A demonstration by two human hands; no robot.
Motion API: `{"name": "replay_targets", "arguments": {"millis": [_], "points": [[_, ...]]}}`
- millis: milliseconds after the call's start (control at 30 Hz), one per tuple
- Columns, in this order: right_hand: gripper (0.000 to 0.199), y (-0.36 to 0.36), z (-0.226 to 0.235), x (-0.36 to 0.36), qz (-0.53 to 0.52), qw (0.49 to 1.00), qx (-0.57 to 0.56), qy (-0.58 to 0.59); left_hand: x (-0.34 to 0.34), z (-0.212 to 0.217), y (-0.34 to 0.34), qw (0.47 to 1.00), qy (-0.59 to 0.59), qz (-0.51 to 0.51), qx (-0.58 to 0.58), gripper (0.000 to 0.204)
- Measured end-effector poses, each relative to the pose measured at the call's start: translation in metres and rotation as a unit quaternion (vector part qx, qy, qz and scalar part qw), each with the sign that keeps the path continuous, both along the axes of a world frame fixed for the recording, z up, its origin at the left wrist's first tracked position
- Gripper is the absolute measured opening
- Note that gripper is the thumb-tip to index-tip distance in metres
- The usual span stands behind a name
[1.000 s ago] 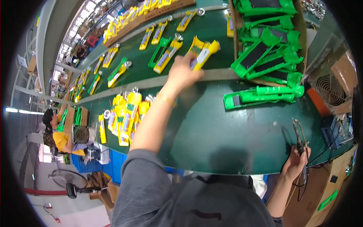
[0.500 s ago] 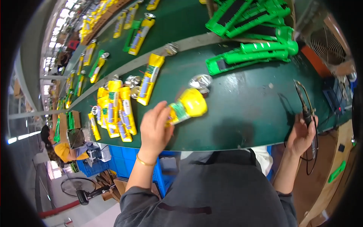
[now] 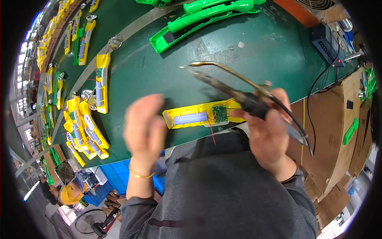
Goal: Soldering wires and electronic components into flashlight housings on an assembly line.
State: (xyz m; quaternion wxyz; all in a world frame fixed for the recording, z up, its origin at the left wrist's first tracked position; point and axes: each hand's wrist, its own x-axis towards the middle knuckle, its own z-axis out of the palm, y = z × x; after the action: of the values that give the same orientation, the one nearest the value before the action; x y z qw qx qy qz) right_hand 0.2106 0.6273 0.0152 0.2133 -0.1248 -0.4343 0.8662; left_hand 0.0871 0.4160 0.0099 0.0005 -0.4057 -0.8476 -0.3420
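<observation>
My right hand (image 3: 272,135) grips a soldering iron (image 3: 223,85) by its dark handle, with a bent brass-coloured tube running alongside. The iron points up and left above the bench, its tip clear of the work. Below it a yellow flashlight housing (image 3: 169,120) lies lengthwise near the front edge, open side up. Inside sit a pale blue battery cell (image 3: 191,118) and a green circuit board (image 3: 220,114); a thin red wire hangs over the bench edge. The housing's right end is partly hidden by my right hand. My left hand (image 3: 143,129), blurred, is just left of the housing, thumb and fingers apart, holding nothing.
Several yellow housings (image 3: 83,127) are heaped at left, with another (image 3: 102,83) beside them. Long green shells (image 3: 207,24) lie at the back. A blue soldering station (image 3: 327,46) stands at right, its cable hanging past the bench. Cardboard (image 3: 318,139) is below right.
My left hand has let go of the yellow housing, which now lies with its battery and board showing. My right hand has brought the soldering iron inward from the right. The view has shifted right.
</observation>
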Motion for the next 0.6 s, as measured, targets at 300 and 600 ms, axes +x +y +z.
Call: {"name": "replay_targets", "arguments": {"millis": [300,600], "points": [[0.012,-0.015,-0.033,-0.025,-0.033,0.997,0.053,-0.048,0.021,-0.005,0.016,0.985,0.107,-0.085,-0.1,0.049],[0.013,-0.016,-0.021,-0.054,-0.044,0.997,0.04,-0.046,0.019,-0.014,0.067,0.989,0.079,-0.104,0.063,0.021]]}}
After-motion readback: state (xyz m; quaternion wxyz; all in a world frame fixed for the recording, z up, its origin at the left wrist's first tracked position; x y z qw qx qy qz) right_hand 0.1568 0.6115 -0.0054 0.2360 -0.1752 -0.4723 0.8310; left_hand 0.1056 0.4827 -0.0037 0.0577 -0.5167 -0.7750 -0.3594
